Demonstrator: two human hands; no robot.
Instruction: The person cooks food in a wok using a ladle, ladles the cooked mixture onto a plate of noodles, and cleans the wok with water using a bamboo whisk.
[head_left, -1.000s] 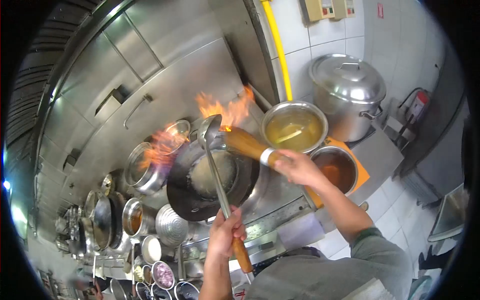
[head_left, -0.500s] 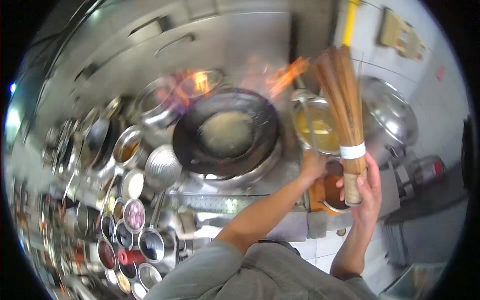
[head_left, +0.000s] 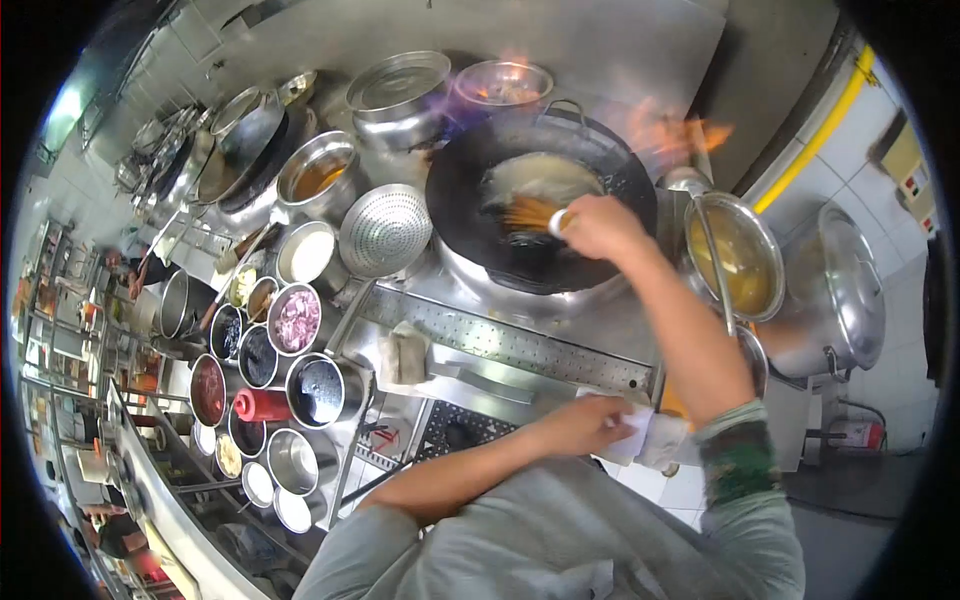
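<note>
My right hand (head_left: pixel 603 228) is closed around the handle end of a bamboo wok brush (head_left: pixel 535 215) with a white band. The brush's bristles are down inside a large black wok (head_left: pixel 460 235), in cloudy liquid (head_left: pixel 550 178). At the front edge of the stove my left hand (head_left: pixel 585 425) lies low, its fingers curled over a pale folded cloth (head_left: pixel 625 445). Its fingertips are partly hidden. To the right of the wok, a ladle (head_left: pixel 712 240) rests across a metal pot of yellowish liquid (head_left: pixel 745 265).
Flames (head_left: pixel 670 130) rise behind the wok. A perforated strainer (head_left: pixel 385 230) sits to its left, near a pot of brown liquid (head_left: pixel 318 175). Several seasoning bowls (head_left: pixel 297 320) and a red bottle (head_left: pixel 262 404) stand further left. A lidded pot (head_left: pixel 840 290) is at right.
My right hand has brought the brush from upright at the right down into the wok. My left hand has left the ladle area and come back to the cloth at the front edge.
</note>
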